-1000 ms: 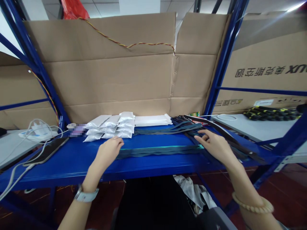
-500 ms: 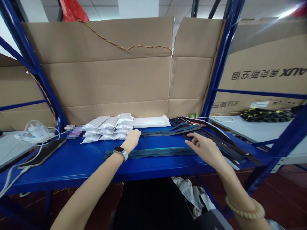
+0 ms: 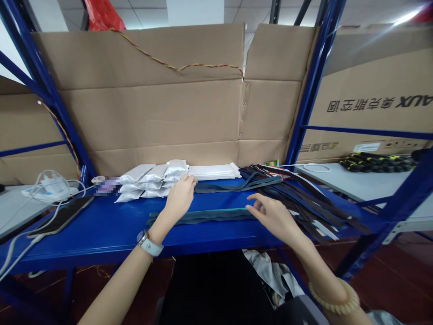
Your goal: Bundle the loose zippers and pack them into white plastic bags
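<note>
My left hand [image 3: 181,194] is closed at the left end of the rear dark teal strip [image 3: 230,186], which looks like flat fabric. The fingertips partly hide that end. My right hand [image 3: 272,216] hovers over the right part of the front teal strips [image 3: 209,216], its thumb and fingers bent but apart, with nothing between them. Those front strips lie lengthwise along the blue shelf [image 3: 115,225]. A pile of dark strips [image 3: 314,207], black, brown and navy, some with white ends, spreads to the right of my right hand.
Stacked white packets [image 3: 145,180] stand behind my left hand, beside a flat white stack [image 3: 214,171]. A dark phone-like slab [image 3: 62,216] and white cables [image 3: 50,187] lie left. Cardboard [image 3: 162,113] closes the back; blue posts [image 3: 309,85] frame the sides.
My left hand has shifted slightly left and turned its back up, at the end of the rear strip. My right hand has moved left and down, away from the dark pile.
</note>
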`<state>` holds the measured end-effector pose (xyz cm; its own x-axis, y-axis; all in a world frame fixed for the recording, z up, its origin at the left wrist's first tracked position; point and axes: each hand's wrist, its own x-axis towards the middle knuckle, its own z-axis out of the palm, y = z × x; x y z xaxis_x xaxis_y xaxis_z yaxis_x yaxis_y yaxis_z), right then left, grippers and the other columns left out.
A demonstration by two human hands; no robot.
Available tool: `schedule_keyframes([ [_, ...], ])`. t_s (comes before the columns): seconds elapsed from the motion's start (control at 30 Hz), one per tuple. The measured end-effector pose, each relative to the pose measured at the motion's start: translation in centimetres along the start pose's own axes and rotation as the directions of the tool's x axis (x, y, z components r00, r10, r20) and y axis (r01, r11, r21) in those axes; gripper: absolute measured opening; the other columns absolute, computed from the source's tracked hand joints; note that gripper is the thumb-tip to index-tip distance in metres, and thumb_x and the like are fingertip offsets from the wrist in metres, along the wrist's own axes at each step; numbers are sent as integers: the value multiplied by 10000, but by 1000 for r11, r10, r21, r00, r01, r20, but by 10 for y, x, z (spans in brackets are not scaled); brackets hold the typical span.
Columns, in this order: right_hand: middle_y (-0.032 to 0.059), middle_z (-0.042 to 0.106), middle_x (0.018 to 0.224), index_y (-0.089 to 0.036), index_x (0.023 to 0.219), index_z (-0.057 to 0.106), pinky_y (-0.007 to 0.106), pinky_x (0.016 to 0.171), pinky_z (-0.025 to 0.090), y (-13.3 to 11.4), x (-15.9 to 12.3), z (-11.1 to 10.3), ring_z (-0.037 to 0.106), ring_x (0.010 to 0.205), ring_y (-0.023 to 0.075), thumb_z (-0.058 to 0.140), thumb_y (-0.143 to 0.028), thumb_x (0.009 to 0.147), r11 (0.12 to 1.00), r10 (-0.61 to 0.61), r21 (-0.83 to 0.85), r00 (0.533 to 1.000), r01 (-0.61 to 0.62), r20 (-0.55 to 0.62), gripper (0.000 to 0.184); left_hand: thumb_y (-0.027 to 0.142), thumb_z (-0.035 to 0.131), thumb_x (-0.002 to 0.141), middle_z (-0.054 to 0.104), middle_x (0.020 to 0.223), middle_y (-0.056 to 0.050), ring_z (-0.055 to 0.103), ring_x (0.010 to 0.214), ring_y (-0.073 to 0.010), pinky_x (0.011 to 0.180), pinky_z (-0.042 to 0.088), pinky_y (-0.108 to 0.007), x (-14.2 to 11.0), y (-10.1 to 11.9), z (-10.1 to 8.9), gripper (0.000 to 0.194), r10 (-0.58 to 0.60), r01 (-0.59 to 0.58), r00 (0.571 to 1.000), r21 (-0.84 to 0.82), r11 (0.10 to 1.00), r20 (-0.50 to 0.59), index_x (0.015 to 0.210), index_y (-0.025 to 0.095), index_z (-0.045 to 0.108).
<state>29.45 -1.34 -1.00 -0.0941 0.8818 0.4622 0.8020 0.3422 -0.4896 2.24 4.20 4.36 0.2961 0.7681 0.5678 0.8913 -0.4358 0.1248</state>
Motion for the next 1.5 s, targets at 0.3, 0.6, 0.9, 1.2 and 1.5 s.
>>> schedule_keyframes([
  [0.3,-8,653,743,-212,873,626,245,637,400,-81,-27,29,584,661,146,487,-289,900,871,-211,482,957,92,199,161,357,569,827,573,619,17,531,476,-92,472,443,-206,-86,43,1,206,-269,261,955,-776,574,122,901,170,612],
  [0.6,-23,607,688,-183,713,541,225,611,364,-88,-33,38,541,626,116,464,-210,903,846,-195,530,962,65,193,207,313,659,762,576,757,-8,591,580,-112,539,531,-236,-103,59,9,168,-266,212,959,-859,466,93,836,162,658],
  [0.9,-42,560,676,-190,730,494,236,651,328,-95,-35,37,503,639,110,444,-174,903,880,-262,437,958,185,121,180,251,554,860,630,703,8,589,600,-96,598,480,-204,-110,57,13,130,-206,83,974,-693,717,-97,793,179,638],
  [1.2,-55,460,600,-181,661,390,269,669,271,-84,-32,46,417,571,98,457,-81,787,944,-308,121,951,306,-7,173,154,575,843,664,716,9,608,622,-87,638,478,-187,-109,54,5,101,-54,-161,918,-495,854,-392,850,184,672],
  [1.5,32,577,878,-174,554,481,316,711,280,-38,-6,15,480,858,199,554,-164,726,964,-238,-188,929,190,-283,187,352,623,794,576,586,20,524,499,-94,474,408,-196,-94,-8,-28,194,-522,185,768,-651,737,-373,786,162,655],
])
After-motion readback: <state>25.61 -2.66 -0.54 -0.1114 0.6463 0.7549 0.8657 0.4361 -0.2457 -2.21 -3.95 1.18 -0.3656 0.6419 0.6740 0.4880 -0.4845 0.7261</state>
